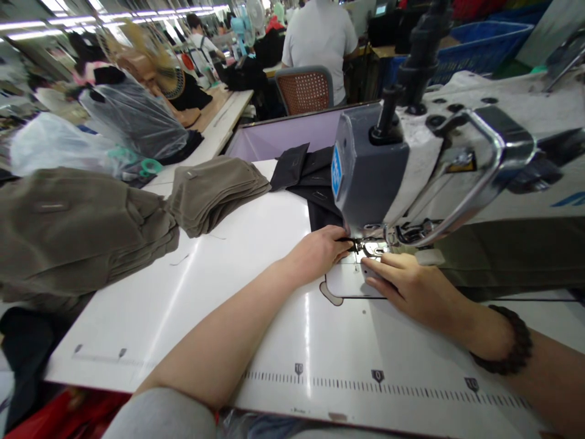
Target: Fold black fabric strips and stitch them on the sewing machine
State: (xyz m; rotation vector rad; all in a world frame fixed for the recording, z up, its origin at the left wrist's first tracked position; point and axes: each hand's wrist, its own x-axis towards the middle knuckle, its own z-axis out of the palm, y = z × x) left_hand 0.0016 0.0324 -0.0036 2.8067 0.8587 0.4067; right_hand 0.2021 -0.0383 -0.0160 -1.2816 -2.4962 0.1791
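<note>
From my end: right hand point(406, 283) is open, fingers resting on the counter point(247, 244) just right of the needle area. Left hand point(317, 253) has bent fingers, can't tell what's pinched. It's nearer the black fabric pieces point(313, 177), which stretch away forward-left beside the sewing machine point(370, 164).

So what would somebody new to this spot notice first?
Probably the big grey-and-white sewing machine on the right, with a bright glow at its needle area and the left hand and right hand close to it. Next, the dark bracelet on the right wrist, and two olive-brown cloth stacks on the left.
</note>
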